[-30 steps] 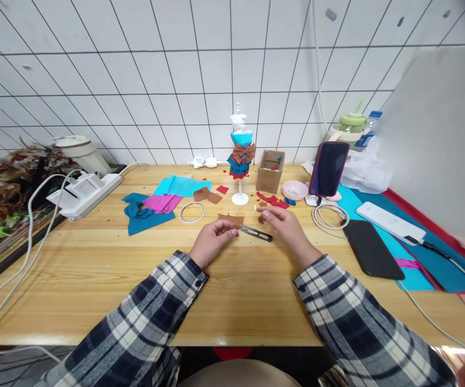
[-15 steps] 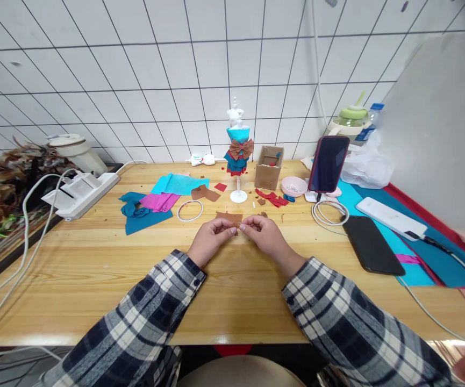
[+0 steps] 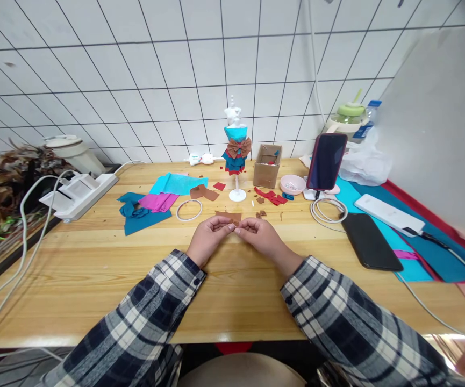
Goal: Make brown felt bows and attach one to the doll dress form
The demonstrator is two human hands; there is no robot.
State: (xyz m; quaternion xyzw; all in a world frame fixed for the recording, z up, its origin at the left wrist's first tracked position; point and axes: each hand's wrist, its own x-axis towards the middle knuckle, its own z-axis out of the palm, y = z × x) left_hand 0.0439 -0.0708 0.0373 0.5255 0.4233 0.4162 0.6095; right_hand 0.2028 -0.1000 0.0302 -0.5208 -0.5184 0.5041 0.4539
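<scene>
My left hand point(image 3: 209, 235) and my right hand point(image 3: 259, 237) meet fingertip to fingertip above the wooden table. Both are closed in a pinch on a small brown crepe paper piece, mostly hidden by the fingers. Just beyond them lies a flat brown crepe paper sheet point(image 3: 228, 216). Behind that, a small white dress form point(image 3: 237, 195) stands upright, dressed in a turquoise top point(image 3: 235, 133), a brown bow point(image 3: 239, 147) and a ruffled blue and red skirt point(image 3: 235, 163). Brown scraps point(image 3: 260, 214) lie near my right fingers.
Left of my hands are a white ring point(image 3: 189, 217) and turquoise point(image 3: 178, 184), magenta point(image 3: 158, 202) and blue paper point(image 3: 147, 222). To the right stand a cardboard box point(image 3: 267, 169), a pink bowl point(image 3: 292, 185), an upright phone point(image 3: 326, 162) and a black phone point(image 3: 371, 242). A power strip point(image 3: 81, 199) sits far left.
My fingertips have drawn slightly closer together, and less of the brown piece shows between them. The whole view has shifted a little; the things on the table stay in place.
</scene>
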